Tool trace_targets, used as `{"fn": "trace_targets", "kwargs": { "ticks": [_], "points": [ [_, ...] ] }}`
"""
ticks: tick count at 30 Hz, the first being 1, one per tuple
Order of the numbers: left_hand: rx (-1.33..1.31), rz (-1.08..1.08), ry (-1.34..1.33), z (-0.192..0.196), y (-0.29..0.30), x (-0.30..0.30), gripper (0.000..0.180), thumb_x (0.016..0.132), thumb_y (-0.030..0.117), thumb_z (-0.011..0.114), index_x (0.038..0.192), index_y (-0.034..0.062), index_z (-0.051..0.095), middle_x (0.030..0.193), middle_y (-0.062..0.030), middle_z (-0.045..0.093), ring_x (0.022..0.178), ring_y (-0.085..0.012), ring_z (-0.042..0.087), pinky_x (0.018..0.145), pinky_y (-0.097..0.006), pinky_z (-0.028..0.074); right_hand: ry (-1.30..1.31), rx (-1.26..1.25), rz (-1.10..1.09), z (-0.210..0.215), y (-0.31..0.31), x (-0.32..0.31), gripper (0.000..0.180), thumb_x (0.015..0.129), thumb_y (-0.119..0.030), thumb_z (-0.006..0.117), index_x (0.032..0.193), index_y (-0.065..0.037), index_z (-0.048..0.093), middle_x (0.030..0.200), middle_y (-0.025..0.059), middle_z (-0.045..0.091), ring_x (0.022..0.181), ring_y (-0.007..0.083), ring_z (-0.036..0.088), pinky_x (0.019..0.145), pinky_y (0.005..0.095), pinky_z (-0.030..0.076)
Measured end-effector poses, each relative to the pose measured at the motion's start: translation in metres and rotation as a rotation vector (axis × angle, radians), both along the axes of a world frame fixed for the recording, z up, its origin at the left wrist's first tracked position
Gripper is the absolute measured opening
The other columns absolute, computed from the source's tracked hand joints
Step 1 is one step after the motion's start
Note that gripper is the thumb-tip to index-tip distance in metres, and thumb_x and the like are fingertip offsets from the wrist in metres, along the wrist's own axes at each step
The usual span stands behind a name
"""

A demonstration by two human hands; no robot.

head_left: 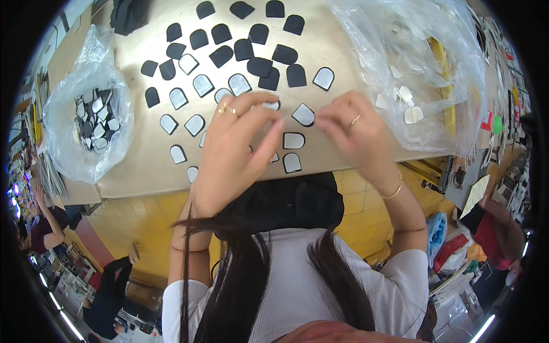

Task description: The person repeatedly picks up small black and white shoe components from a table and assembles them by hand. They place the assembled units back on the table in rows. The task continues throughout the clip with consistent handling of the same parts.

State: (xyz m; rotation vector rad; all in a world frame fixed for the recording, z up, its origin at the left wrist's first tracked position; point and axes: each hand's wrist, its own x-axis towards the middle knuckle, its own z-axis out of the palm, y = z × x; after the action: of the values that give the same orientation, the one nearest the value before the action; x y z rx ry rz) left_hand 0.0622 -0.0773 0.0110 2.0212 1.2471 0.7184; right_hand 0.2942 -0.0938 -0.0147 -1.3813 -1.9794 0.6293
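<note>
My left hand (231,146), with rings on a finger, is over the middle of the table. Its index finger and thumb curve round until their tips nearly meet; anything between them is too small to make out. To its right, my right hand (357,128) is smeared by motion, with thumb and fingers bunched together. What it may hold is hidden. A white-faced arched piece with a dark edge (303,114) lies between the hands, nearest my right fingertips. Similar white-faced pieces (294,140) lie around and partly under my left hand. Beyond them are several black arched pieces (259,67), some overlapping.
A clear plastic bag (57,137) of black and white pieces stands at the left. Another large clear bag (372,46) with pale scraps covers the table's right side. Dark cloth (128,17) lies at the far left. Other people (108,297) are around the table.
</note>
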Motion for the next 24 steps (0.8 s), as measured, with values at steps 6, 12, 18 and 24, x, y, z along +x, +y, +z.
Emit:
{"fn": "trace_targets", "kwargs": {
  "ticks": [6, 12, 18, 24],
  "points": [
    [0.017, -0.271, 0.142, -0.01, -0.05, -0.016, 0.018, 0.078, 0.008, 0.074, 0.094, 0.0073, 0.066, 0.127, -0.0061, 0.061, 0.096, -0.0268, 0.054, 0.083, -0.039, 0.046, -0.019, -0.061, -0.005, -0.013, -0.028, -0.025, 0.021, 0.075, -0.013, 0.083, 0.091, -0.009, 0.072, 0.096, 0.0026, 0.057, 0.088, 0.0207, 0.056, 0.083, 0.0378, 0.036],
    [0.084, -0.273, 0.187, -0.023, -0.067, -0.01, 0.016, 0.079, 0.011, 0.074, 0.091, 0.006, 0.065, 0.129, -0.0082, 0.061, 0.099, -0.027, 0.054, 0.083, -0.04, 0.044, -0.154, -0.133, -0.037, -0.012, -0.027, -0.03, 0.023, 0.073, -0.014, 0.085, 0.091, -0.006, 0.073, 0.104, 0.0035, 0.057, 0.101, 0.0225, 0.054, 0.092, 0.038, 0.035],
    [0.057, -0.289, 0.218, -0.021, -0.067, -0.009, 0.014, 0.082, 0.013, 0.072, 0.091, 0.0049, 0.065, 0.129, -0.0106, 0.061, 0.101, -0.0287, 0.054, 0.084, -0.04, 0.043, -0.187, -0.185, -0.06, -0.01, -0.026, -0.032, 0.021, 0.074, -0.017, 0.084, 0.088, -0.01, 0.071, 0.104, 0.0015, 0.055, 0.102, 0.023, 0.053, 0.089, 0.0414, 0.031],
    [0.039, -0.293, 0.21, -0.019, -0.066, -0.008, 0.013, 0.082, 0.013, 0.071, 0.091, 0.0047, 0.066, 0.13, -0.0116, 0.061, 0.103, -0.0289, 0.054, 0.085, -0.04, 0.043, -0.193, -0.191, -0.05, -0.01, -0.026, -0.032, 0.019, 0.075, -0.016, 0.083, 0.088, -0.01, 0.07, 0.104, 0.0014, 0.055, 0.101, 0.023, 0.053, 0.088, 0.0413, 0.031]
  ]
}}
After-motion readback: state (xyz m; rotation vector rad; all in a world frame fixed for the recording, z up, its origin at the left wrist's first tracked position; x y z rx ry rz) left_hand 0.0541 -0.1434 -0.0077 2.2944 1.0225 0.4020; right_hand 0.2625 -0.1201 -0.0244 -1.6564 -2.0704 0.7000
